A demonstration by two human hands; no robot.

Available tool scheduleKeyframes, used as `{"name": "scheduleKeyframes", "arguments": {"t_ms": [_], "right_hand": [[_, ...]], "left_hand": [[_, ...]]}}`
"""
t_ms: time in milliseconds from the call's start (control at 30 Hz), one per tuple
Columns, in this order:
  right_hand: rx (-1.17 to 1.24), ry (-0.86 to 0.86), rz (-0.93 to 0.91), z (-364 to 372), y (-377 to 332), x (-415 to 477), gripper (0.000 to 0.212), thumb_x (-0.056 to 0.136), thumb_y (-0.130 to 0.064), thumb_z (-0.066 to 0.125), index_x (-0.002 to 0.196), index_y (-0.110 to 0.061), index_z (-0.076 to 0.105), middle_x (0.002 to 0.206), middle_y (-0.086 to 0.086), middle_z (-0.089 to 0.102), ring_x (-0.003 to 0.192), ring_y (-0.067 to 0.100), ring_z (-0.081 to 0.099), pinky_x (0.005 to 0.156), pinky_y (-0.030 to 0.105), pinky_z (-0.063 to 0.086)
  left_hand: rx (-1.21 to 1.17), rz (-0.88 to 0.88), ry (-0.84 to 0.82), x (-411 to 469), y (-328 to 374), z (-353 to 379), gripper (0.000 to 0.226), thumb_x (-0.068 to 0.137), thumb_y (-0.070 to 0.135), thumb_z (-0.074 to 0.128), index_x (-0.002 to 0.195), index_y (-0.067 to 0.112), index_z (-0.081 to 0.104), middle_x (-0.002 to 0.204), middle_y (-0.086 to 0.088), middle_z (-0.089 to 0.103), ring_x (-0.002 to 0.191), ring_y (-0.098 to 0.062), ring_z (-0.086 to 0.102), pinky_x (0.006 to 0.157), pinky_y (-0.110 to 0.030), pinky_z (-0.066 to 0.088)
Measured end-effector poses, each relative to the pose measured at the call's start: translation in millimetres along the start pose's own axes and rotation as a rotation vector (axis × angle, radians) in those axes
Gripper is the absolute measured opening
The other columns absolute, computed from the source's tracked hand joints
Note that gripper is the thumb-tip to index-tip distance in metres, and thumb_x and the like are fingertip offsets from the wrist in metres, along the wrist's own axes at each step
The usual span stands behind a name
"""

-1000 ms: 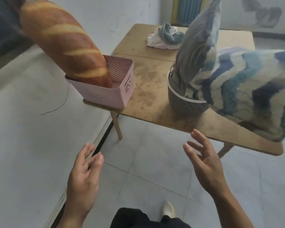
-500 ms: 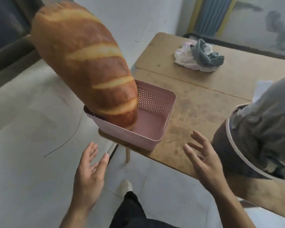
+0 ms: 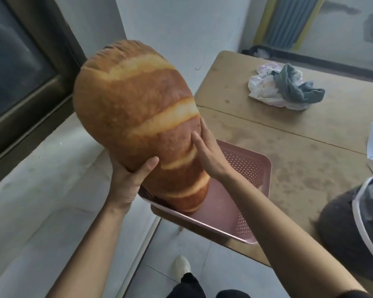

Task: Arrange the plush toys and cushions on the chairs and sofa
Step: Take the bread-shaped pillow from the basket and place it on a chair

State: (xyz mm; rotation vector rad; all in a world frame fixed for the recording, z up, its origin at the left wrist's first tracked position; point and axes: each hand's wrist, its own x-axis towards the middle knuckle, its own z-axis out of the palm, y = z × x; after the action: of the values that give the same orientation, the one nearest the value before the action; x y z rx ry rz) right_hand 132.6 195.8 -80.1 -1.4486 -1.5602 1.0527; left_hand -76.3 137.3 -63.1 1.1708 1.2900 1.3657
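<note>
1. The left hand (image 3: 129, 181) cups the bread cushion (image 3: 134, 108) from beneath with its thumb curled over the front. The right hand (image 3: 207, 153) presses flat-fingered against the other side.
2. The table (image 3: 289, 147) spreads beyond the right hand.
3. The bread cushion stands tilted between both hands, its lower end in the pink basket (image 3: 243, 222) below the right wrist.
4. Crumpled cloths (image 3: 284, 89) lie well beyond the right hand.
5. This looks like the lift-out step. Next, the lower end must clear the basket rim, then go to a seat, though none is in view.
</note>
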Motion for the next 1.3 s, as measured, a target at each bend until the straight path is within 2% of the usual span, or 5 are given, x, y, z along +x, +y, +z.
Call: {"name": "scheduleKeyframes", "arguments": {"t_ms": [433, 567, 733, 933, 1300], "right_hand": [[0.225, 0.228, -0.286, -93.1, -62.0, -60.6, 0.057, 0.107, -0.047, 0.037, 0.16, -0.03, 0.025, 0.162, -0.017, 0.034, 0.148, -0.005, 0.029, 0.126, 0.037, 0.024], [0.221, 0.401, -0.393, -142.2, -83.4, -101.8, 0.059, 0.106, -0.044, 0.038, 0.161, -0.028, 0.023, 0.158, -0.026, 0.033, 0.144, -0.013, 0.029, 0.124, 0.024, 0.026], [0.164, 0.69, -0.394, -183.6, -93.8, -164.2, 0.069, 0.103, -0.056, 0.033, 0.163, -0.025, 0.015, 0.147, -0.038, 0.03, 0.127, -0.033, 0.028, 0.103, -0.003, 0.026], [0.118, 1.15, -0.243, -185.3, -102.3, -242.9, 0.077, 0.093, -0.07, 0.039, 0.16, -0.043, 0.012, 0.159, -0.027, 0.029, 0.145, -0.007, 0.032, 0.124, 0.039, 0.029], [-0.209, 1.876, 0.133, -57.0, -135.2, -490.7, 0.063, 0.099, -0.04, 0.035, 0.159, -0.025, 0.021, 0.115, -0.066, 0.039, 0.113, -0.038, 0.038, 0.091, -0.008, 0.032]], "left_hand": [[0.021, 0.269, 0.081, -32.8, 101.5, 75.0, 0.096, 0.065, 0.065, 0.078, 0.147, 0.042, 0.035, 0.144, 0.026, 0.05, 0.122, 0.009, 0.056, 0.102, -0.015, 0.047], [-0.115, 0.402, 0.024, -38.9, 134.2, 115.5, 0.109, 0.067, 0.064, 0.082, 0.153, 0.016, 0.037, 0.151, 0.003, 0.053, 0.131, -0.009, 0.057, 0.114, -0.037, 0.044], [-0.199, 0.458, -0.196, -47.8, 169.0, 173.5, 0.114, 0.061, 0.072, 0.081, 0.152, 0.019, 0.038, 0.15, 0.005, 0.053, 0.133, -0.013, 0.055, 0.114, -0.044, 0.043], [-0.362, 0.375, -0.634, -70.9, 203.7, 233.0, 0.098, 0.064, 0.064, 0.082, 0.146, 0.029, 0.043, 0.141, 0.012, 0.06, 0.126, -0.011, 0.061, 0.109, -0.046, 0.049], [-0.58, -0.082, -1.459, -291.3, 186.3, 245.0, 0.054, 0.072, 0.032, 0.085, 0.119, 0.013, 0.065, 0.11, -0.004, 0.077, 0.105, -0.021, 0.073, 0.091, -0.035, 0.058]]}}
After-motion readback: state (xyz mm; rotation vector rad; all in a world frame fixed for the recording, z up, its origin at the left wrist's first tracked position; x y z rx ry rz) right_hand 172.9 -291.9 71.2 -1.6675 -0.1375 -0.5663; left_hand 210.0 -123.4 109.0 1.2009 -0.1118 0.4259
